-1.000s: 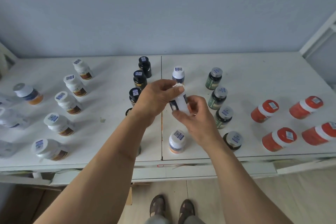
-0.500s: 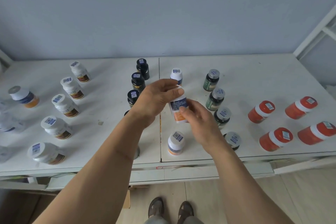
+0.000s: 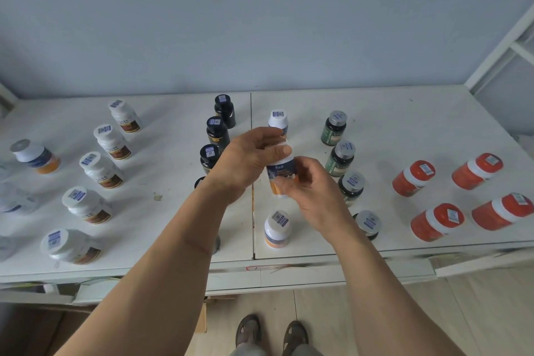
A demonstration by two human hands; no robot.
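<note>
Your left hand [image 3: 248, 162] is curled over the top of the white bottle [image 3: 281, 170], thumb and fingers wrapped round it, so the cap is hidden; it is probably still on, though you cannot tell from this view. Your right hand [image 3: 312, 196] pinches the lower part of the same bottle, fingertips on the orange band of its blue and orange label. The bottle is upright, tilted a little, and held above the desk [image 3: 390, 124], just right of the seam between the two desk panels.

Two matching bottles stand in line with it: the far matching bottle [image 3: 278, 121] just beyond your left fingers and the near matching bottle [image 3: 276, 228] near the desk edge, below your right wrist.

To the left of your left hand a row of black bottles [image 3: 217, 130] runs from far to near, partly covered by your forearm. To the right of your right hand runs a row of green bottles [image 3: 341, 159] with silver caps. Further right, four orange-red bottles [image 3: 436, 221] lean on their sides in two pairs. On the left half of the desk stands a diagonal row of brown-label bottles [image 3: 99, 169], well apart from your hands.
</note>
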